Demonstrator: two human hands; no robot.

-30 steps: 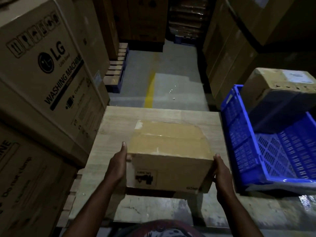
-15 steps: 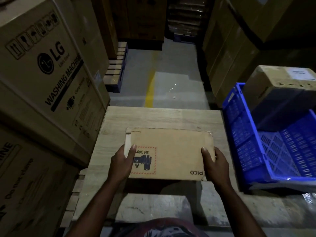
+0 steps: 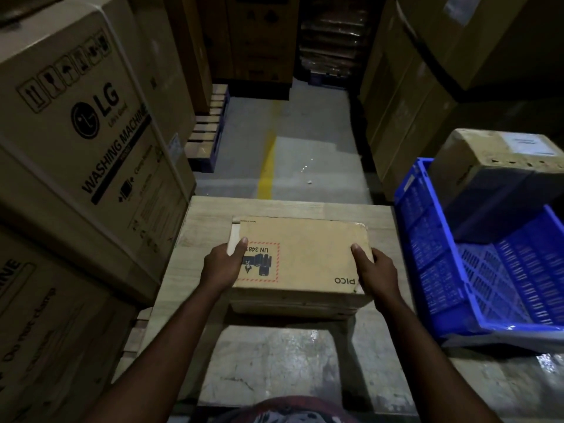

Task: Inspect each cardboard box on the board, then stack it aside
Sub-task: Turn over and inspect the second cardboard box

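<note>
- The cardboard box [image 3: 302, 264] lies straight ahead between the hands, over the near half of the desk [image 3: 305, 209]. Its long axis runs left to right and its broad printed face is turned up.
- The left hand [image 3: 221, 267] clasps the left short end and the right hand [image 3: 378, 270] the right one. Each has its thumb on the top face and its fingers wrapped under, and neither is nearer than the other.
- I cannot tell whether the box rests on the desk or is lifted clear.
- Just right of the desk stands a blue crate [image 3: 427, 254], with a second box [image 3: 488, 157] at its far end; its near wall would probably have to be cleared.
- Washing-machine cartons [image 3: 85, 132] crowd the left side, so that way looks blocked.
</note>
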